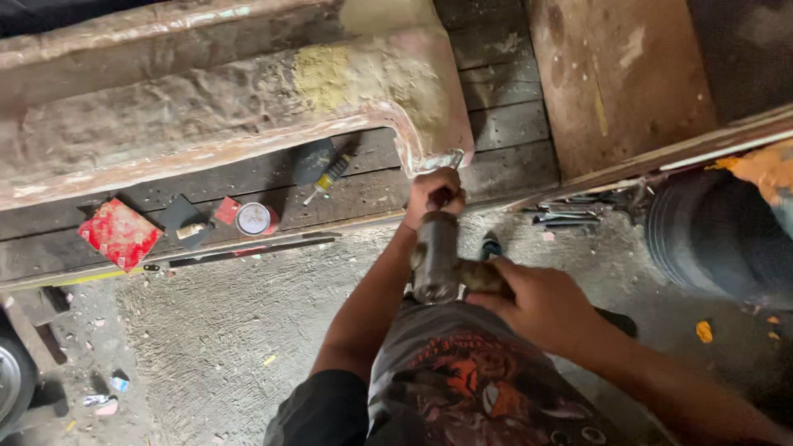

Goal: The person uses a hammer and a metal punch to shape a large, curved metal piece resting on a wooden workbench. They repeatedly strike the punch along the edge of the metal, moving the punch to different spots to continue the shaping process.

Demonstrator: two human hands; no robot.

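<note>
Here, seen from my head, I hold a grey cylindrical metal power tool (435, 256) with both hands, its nose set against the lower corner of a long, filler-patched, reddish-brown curved body panel (248, 99) that lies over dark wooden planks (504, 91). My left hand (435, 194) is clenched around the tool's front end, just beside the panel's rounded corner; my right hand (537, 301) grips the rear side handle, fingers wrapped about it. The tool looks heavy, rigid and all metal, so I judge that it wants this two-handed hold: one hand near the nose to steer, one at the back to bear the weight. Its smooth barrel could slip in a dusty palm. The panel seems stiff, but its yellowish filler patch (326, 74) is probably brittle at the edges. On the planks to the left lie a red square abrasive sheet (121, 233), a small round tin (254, 219) and a yellow-handled screwdriver (328, 179). Below is a rough concrete floor (231, 330).
</note>
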